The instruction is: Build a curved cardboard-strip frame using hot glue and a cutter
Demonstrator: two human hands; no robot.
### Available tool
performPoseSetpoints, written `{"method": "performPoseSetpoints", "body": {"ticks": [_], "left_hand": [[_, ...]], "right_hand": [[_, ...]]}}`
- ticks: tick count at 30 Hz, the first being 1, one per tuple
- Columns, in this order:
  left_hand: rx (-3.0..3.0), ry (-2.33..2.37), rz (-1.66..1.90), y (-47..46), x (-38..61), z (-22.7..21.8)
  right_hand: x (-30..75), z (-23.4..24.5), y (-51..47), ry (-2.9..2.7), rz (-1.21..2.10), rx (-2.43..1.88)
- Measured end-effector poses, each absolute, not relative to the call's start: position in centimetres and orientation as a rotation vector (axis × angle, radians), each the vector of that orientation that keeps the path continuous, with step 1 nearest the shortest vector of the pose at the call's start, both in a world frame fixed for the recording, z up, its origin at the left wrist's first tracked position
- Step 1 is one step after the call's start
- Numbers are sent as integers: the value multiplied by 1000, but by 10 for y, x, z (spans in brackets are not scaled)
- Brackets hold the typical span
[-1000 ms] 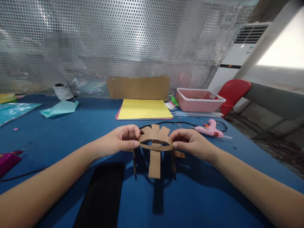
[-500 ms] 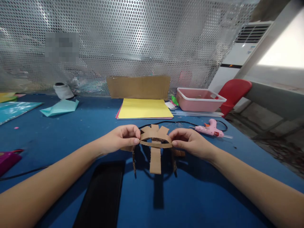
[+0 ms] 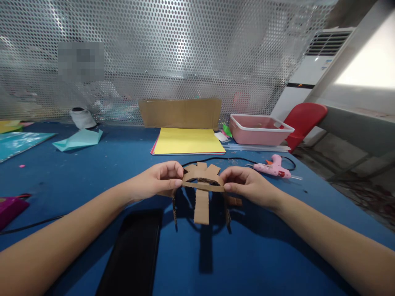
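Note:
A small cardboard frame (image 3: 202, 187), a curved band with several strips hanging from it and tabs sticking up behind, is held just above the blue table (image 3: 92, 164). My left hand (image 3: 157, 181) pinches its left end between thumb and fingers. My right hand (image 3: 245, 185) pinches the right end the same way. The widest strip hangs down in the middle, and thinner strips hang at each side. A small cardboard scrap (image 3: 233, 201) lies on the table under my right hand.
A black phone-like slab (image 3: 132, 250) lies near my left forearm. A pink glue gun (image 3: 273, 167) with a black cord lies to the right. Farther back are yellow paper sheets (image 3: 187, 141), a cardboard piece (image 3: 180, 113), a pink tray (image 3: 258, 129), and teal folded paper (image 3: 77, 140).
The cardboard frame has risen slightly and tilted, so its middle strip ends higher above the table. Both hands keep their pinch.

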State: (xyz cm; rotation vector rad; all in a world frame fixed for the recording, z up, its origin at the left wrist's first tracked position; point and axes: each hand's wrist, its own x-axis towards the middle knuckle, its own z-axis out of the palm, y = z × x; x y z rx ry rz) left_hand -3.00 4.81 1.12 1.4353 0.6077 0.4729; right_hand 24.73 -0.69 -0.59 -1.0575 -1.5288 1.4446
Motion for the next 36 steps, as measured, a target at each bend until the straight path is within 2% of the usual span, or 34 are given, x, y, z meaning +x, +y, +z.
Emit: {"method": "performPoseSetpoints", "body": {"ticks": [7, 12, 14, 17, 20, 24, 28, 33, 36], "left_hand": [[1693, 575, 491, 47, -37, 37], [2156, 621, 528, 36, -37, 70], [2397, 648, 673, 26, -34, 84], [2736, 819, 1128, 8, -22, 97], [2999, 694, 1276, -9, -6, 100], [3343, 736, 1132, -20, 12, 95], [3509, 863, 1133, -19, 19, 91], [3424, 922, 1001, -14, 23, 89], [3275, 1084, 696, -12, 24, 91]], "right_hand": [[241, 26, -23, -1679, 1299, -1089], [240, 59, -36, -2023, 759, -1156], [239, 71, -40, -2142, 512, -1148], [234, 85, -42, -2260, 255, -1161], [226, 94, -42, -2316, 112, -1162], [215, 98, -39, -2341, 24, -1146], [209, 95, -33, -2279, 55, -1245], [205, 92, -31, -2266, -2, -1244], [203, 91, -32, -2300, -30, -1215]]}}
